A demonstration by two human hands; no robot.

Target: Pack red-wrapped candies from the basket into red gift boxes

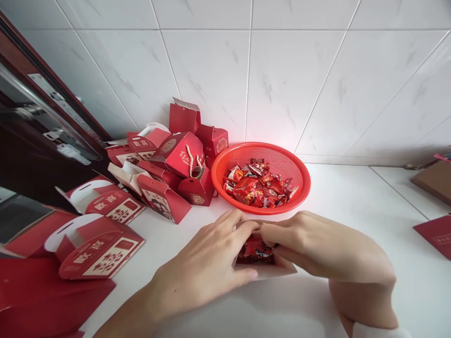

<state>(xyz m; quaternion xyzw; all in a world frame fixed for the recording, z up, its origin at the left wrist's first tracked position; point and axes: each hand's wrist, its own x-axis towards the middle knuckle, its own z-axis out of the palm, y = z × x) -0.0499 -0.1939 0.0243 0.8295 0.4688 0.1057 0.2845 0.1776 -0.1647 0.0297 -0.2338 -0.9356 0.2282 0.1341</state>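
A small open paper box (287, 267) with pale inner walls is low in the middle of the view. Red-wrapped candies (255, 251) lie inside it. My left hand (207, 256) is closed around the box's left side, thumb by the near wall and fingers along the far edge. My right hand (313, 241) reaches in from the right, fingers curled down over the candies. Its fingertips are partly hidden, so what they pinch is unclear. Just behind the box stands a red plastic basket (305, 180) holding many wrapped candies (260, 185).
Red gift boxes (179, 152) crowd the left back, some with rope handles. More printed boxes (102, 253) stand at the near left. A dark door (45, 122) borders the left, a tiled wall (275, 84) the back. A red card (437, 234) and brown box (435, 180) lie right.
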